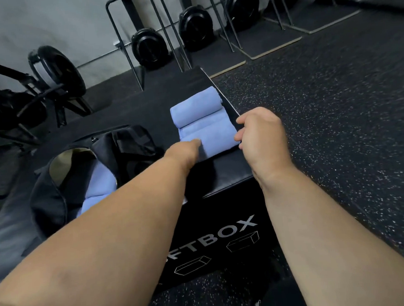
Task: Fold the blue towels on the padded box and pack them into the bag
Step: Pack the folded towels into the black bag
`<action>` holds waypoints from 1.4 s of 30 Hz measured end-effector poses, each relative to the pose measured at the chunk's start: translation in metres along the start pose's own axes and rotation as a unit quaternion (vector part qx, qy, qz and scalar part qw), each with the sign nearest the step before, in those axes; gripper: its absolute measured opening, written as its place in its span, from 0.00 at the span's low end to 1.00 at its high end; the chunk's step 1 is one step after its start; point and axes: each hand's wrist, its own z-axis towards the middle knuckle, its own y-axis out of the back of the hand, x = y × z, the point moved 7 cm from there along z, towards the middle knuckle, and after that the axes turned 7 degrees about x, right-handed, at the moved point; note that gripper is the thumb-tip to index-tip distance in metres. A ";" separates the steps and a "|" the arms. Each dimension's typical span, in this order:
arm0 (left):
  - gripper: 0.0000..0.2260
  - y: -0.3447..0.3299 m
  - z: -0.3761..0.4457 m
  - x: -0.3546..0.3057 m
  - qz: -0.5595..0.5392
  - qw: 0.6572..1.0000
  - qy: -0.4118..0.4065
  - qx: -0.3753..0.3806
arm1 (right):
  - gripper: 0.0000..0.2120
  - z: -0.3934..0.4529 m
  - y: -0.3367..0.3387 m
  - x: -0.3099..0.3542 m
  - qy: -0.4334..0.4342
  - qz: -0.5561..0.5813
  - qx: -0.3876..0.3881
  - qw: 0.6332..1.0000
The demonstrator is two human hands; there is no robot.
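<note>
The left hand point(184, 151) presses on the near left end of the nearer blue towel point(209, 136), its fingers hidden under a fold, so its grip cannot be told; the right hand point(258, 131) pinches that towel's right edge with curled fingers. A second folded towel point(195, 105) lies touching it at 12 o'clock on the padded box point(228, 175); at 9 o'clock the black bag point(130, 145) gapes open, with packed blue towels point(97, 184) inside.
</note>
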 end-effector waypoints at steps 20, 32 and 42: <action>0.32 0.064 -0.085 -0.021 -0.181 0.964 -0.193 -0.034 | 0.25 -0.024 -0.052 0.022 0.120 -0.136 0.105 0.978; 0.29 0.172 -0.189 0.002 -0.227 0.925 -0.290 0.097 | 0.28 -0.093 -0.123 0.065 0.147 0.032 0.397 0.905; 0.07 0.252 -0.178 0.101 -0.038 0.967 -0.173 -0.180 | 0.19 -0.132 -0.177 0.064 0.129 -0.062 0.374 0.916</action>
